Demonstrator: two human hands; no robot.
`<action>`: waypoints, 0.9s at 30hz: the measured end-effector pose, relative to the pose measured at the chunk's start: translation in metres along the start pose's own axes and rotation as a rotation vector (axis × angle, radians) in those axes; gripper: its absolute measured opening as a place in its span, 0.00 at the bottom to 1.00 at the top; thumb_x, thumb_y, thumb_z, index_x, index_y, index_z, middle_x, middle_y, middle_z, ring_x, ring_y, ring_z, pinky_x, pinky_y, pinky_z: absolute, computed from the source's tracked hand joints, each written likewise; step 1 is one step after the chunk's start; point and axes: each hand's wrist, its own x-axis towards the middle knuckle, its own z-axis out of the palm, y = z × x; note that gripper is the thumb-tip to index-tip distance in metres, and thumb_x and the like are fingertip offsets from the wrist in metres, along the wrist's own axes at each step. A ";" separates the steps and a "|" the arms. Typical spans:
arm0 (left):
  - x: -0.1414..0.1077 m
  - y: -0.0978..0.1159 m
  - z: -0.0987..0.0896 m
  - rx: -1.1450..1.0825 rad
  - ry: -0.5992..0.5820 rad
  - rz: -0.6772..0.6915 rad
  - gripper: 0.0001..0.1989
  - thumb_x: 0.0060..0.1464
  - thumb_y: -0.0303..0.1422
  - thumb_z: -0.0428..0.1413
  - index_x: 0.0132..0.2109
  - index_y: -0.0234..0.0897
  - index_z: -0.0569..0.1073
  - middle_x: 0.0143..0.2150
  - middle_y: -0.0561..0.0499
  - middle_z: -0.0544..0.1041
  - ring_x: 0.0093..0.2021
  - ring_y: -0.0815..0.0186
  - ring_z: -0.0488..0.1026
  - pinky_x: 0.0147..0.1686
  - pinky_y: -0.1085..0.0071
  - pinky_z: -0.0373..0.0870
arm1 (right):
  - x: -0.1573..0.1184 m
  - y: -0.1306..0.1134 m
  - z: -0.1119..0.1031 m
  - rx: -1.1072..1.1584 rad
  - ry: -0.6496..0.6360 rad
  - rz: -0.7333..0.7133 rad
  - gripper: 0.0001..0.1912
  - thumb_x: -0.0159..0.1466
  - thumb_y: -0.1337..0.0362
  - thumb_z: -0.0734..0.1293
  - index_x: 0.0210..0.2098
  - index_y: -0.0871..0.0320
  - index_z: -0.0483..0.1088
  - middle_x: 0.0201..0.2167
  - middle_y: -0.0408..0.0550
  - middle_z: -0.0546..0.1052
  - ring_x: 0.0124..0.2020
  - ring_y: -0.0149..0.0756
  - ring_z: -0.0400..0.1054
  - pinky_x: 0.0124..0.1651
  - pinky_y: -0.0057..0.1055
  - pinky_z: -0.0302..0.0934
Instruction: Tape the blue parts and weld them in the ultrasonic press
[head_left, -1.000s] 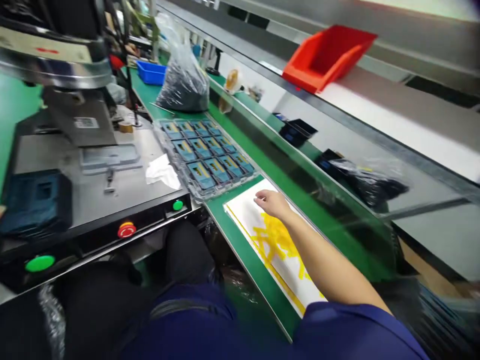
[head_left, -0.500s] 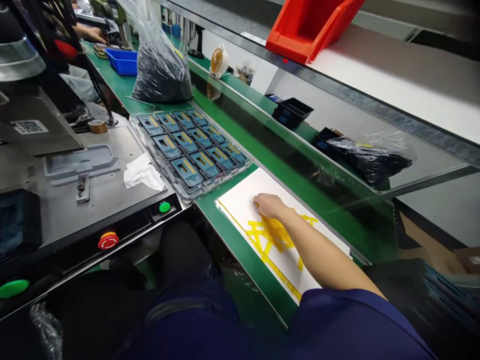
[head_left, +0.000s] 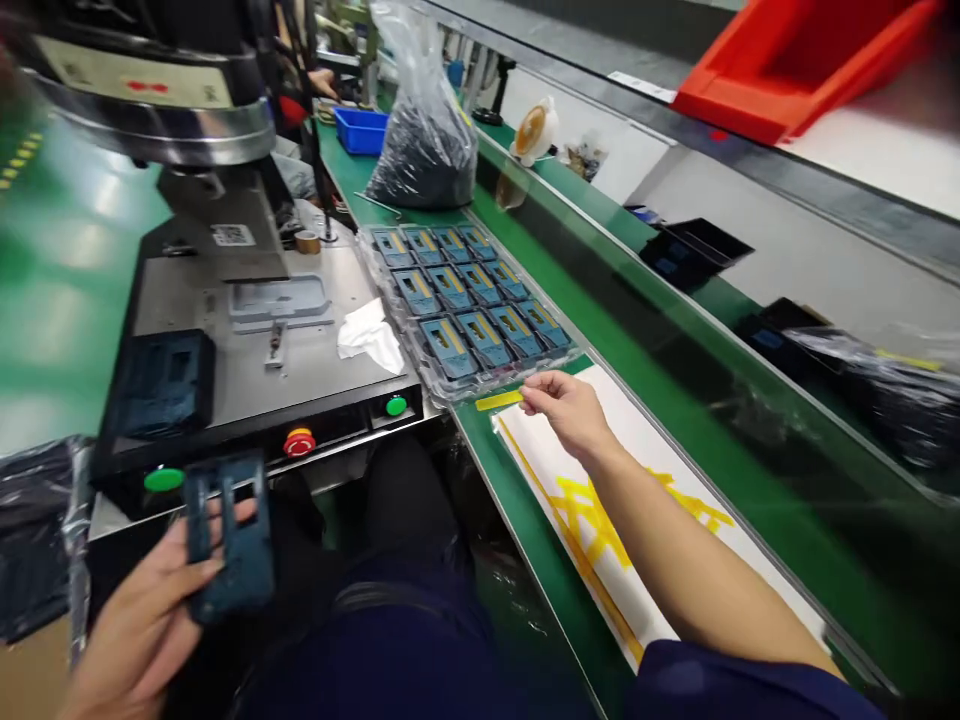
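Note:
My left hand [head_left: 161,600] grips a dark blue-grey plastic housing [head_left: 244,545] with rectangular cut-outs, held low in front of the machine. A strip of yellow tape [head_left: 498,400] sticks out from between the thumb and fingers of my right hand [head_left: 566,410]. That hand is above the near-left part of a white sheet [head_left: 525,440]. More yellow strips [head_left: 600,525] lie in a loose pile on the sheet, partly behind my forearm. Beyond the sheet, a clear plastic tray [head_left: 450,388] holds several similar housings, each bearing a yellow strip.
A press machine [head_left: 247,220] stands at left with a grey fixture [head_left: 277,300], green buttons [head_left: 396,405] and a red stop button [head_left: 300,442]. Stacked dark housings [head_left: 165,380] and a white tissue [head_left: 371,335] lie on its bed. A filled plastic bag [head_left: 427,150] stands behind the tray.
My right hand has lifted from the pile with a yellow strip and moved toward the tray. My left hand has come into view holding a housing. The view has swung left.

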 end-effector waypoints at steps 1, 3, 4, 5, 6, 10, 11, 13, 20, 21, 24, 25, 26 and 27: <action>0.002 -0.011 0.000 -0.025 -0.042 -0.031 0.25 0.39 0.29 0.68 0.48 0.40 0.75 0.51 0.49 0.77 0.47 0.57 0.72 0.39 0.69 0.74 | -0.002 -0.001 0.016 0.133 -0.039 0.056 0.17 0.46 0.57 0.75 0.30 0.59 0.70 0.21 0.39 0.72 0.22 0.30 0.69 0.29 0.28 0.64; 0.002 -0.032 0.002 -0.074 -0.134 -0.086 0.31 0.33 0.26 0.69 0.50 0.40 0.73 0.48 0.49 0.78 0.44 0.58 0.74 0.38 0.69 0.75 | -0.008 -0.001 0.049 0.300 -0.122 0.165 0.21 0.41 0.57 0.78 0.29 0.59 0.69 0.20 0.39 0.72 0.22 0.29 0.69 0.28 0.26 0.64; 0.002 -0.040 0.003 -0.106 -0.150 -0.092 0.32 0.34 0.26 0.69 0.50 0.39 0.72 0.45 0.48 0.79 0.41 0.60 0.75 0.38 0.68 0.75 | -0.012 0.001 0.066 0.352 -0.165 0.216 0.22 0.40 0.58 0.79 0.29 0.60 0.70 0.20 0.39 0.73 0.22 0.28 0.69 0.27 0.25 0.64; 0.001 -0.046 0.005 -0.141 -0.153 -0.092 0.31 0.36 0.26 0.68 0.51 0.38 0.72 0.42 0.48 0.79 0.38 0.62 0.75 0.37 0.68 0.75 | -0.016 0.002 0.081 0.394 -0.206 0.261 0.22 0.40 0.59 0.80 0.28 0.60 0.70 0.20 0.39 0.73 0.22 0.28 0.69 0.26 0.24 0.63; 0.000 -0.050 0.006 -0.172 -0.147 -0.091 0.29 0.38 0.26 0.67 0.51 0.37 0.71 0.40 0.49 0.79 0.36 0.64 0.75 0.36 0.68 0.75 | -0.020 0.004 0.096 0.426 -0.251 0.303 0.22 0.40 0.59 0.80 0.28 0.60 0.70 0.20 0.39 0.73 0.22 0.27 0.69 0.26 0.23 0.63; -0.001 -0.056 0.014 -0.262 -0.108 -0.091 0.19 0.50 0.29 0.61 0.50 0.35 0.70 0.42 0.45 0.78 0.33 0.65 0.75 0.34 0.65 0.75 | -0.039 0.011 0.148 0.497 -0.427 0.412 0.20 0.40 0.61 0.80 0.28 0.60 0.72 0.22 0.40 0.74 0.23 0.28 0.71 0.27 0.23 0.65; 0.000 -0.056 0.016 -0.279 -0.106 -0.082 0.17 0.53 0.30 0.59 0.51 0.34 0.70 0.43 0.43 0.77 0.34 0.64 0.75 0.35 0.64 0.76 | -0.044 0.012 0.157 0.505 -0.467 0.424 0.19 0.40 0.61 0.80 0.28 0.60 0.72 0.22 0.41 0.75 0.25 0.29 0.72 0.28 0.23 0.66; 0.003 -0.056 0.020 -0.311 -0.103 -0.061 0.15 0.56 0.31 0.56 0.50 0.33 0.69 0.43 0.42 0.77 0.36 0.62 0.75 0.36 0.62 0.75 | -0.055 0.013 0.173 0.512 -0.543 0.442 0.18 0.41 0.62 0.80 0.27 0.61 0.73 0.24 0.42 0.76 0.27 0.31 0.74 0.30 0.24 0.68; 0.014 -0.058 0.036 -0.408 -0.123 -0.088 0.17 0.63 0.40 0.47 0.48 0.31 0.71 0.40 0.41 0.77 0.34 0.63 0.75 0.39 0.62 0.74 | -0.086 0.022 0.198 0.471 -0.746 0.409 0.20 0.45 0.60 0.79 0.35 0.60 0.75 0.31 0.49 0.80 0.36 0.38 0.76 0.42 0.33 0.71; 0.015 -0.057 0.039 -0.423 -0.137 -0.084 0.18 0.63 0.41 0.46 0.48 0.31 0.71 0.40 0.41 0.77 0.34 0.62 0.75 0.39 0.63 0.74 | -0.090 0.023 0.200 0.445 -0.759 0.336 0.19 0.48 0.59 0.78 0.36 0.60 0.75 0.32 0.50 0.80 0.36 0.38 0.76 0.42 0.34 0.71; 0.017 -0.057 0.046 -0.472 -0.188 -0.054 0.19 0.63 0.42 0.46 0.49 0.31 0.71 0.41 0.41 0.77 0.37 0.61 0.76 0.43 0.61 0.73 | -0.100 0.025 0.201 0.289 -0.709 -0.057 0.10 0.58 0.59 0.71 0.36 0.57 0.76 0.36 0.50 0.79 0.34 0.36 0.75 0.39 0.34 0.72; 0.017 -0.057 0.048 -0.489 -0.203 -0.049 0.19 0.63 0.42 0.47 0.49 0.31 0.71 0.42 0.41 0.77 0.38 0.60 0.76 0.44 0.61 0.72 | -0.103 0.026 0.201 0.223 -0.668 -0.214 0.07 0.61 0.60 0.69 0.36 0.56 0.77 0.37 0.50 0.78 0.34 0.35 0.74 0.39 0.33 0.72; 0.017 -0.057 0.050 -0.503 -0.215 -0.049 0.18 0.63 0.41 0.47 0.49 0.31 0.71 0.42 0.41 0.77 0.40 0.60 0.76 0.45 0.61 0.72 | -0.105 0.026 0.201 0.160 -0.624 -0.359 0.06 0.62 0.62 0.67 0.36 0.56 0.77 0.36 0.49 0.78 0.34 0.34 0.74 0.39 0.32 0.72; 0.017 -0.057 0.051 -0.513 -0.219 -0.055 0.17 0.63 0.40 0.48 0.49 0.32 0.71 0.42 0.41 0.78 0.40 0.59 0.76 0.46 0.61 0.72 | -0.107 0.026 0.201 0.106 -0.586 -0.483 0.07 0.63 0.64 0.66 0.37 0.55 0.77 0.35 0.48 0.78 0.34 0.33 0.73 0.39 0.31 0.71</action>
